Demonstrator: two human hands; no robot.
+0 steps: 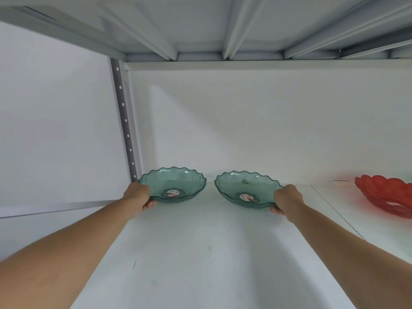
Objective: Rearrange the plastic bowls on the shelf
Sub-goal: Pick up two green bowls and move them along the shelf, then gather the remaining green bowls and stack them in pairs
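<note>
I have a grip on both green bowls: my left hand [139, 196] is closed on the outer rim of the left green bowl [172, 185], low and left of centre in the frame, and my right hand [286, 200] is closed on the outer rim of the right green bowl [246, 189], just right of centre, thumbs over the scalloped edges and fingertips curled beneath. Both bowls sit toward the back of the white shelf [200, 253], near each other but apart, with a narrow gap between their rims. I judge them light, thin, stiff translucent plastic, slick to the touch and prone to tipping if held by one edge only, so the rim pinch seems the right hold. The left bowl is just beside the perforated upright post [124, 121], so there is little room that way. A red bowl [388, 195] sits well apart at the right edge, and the broad bare shelf in the lower frame offers the freest room.
</note>
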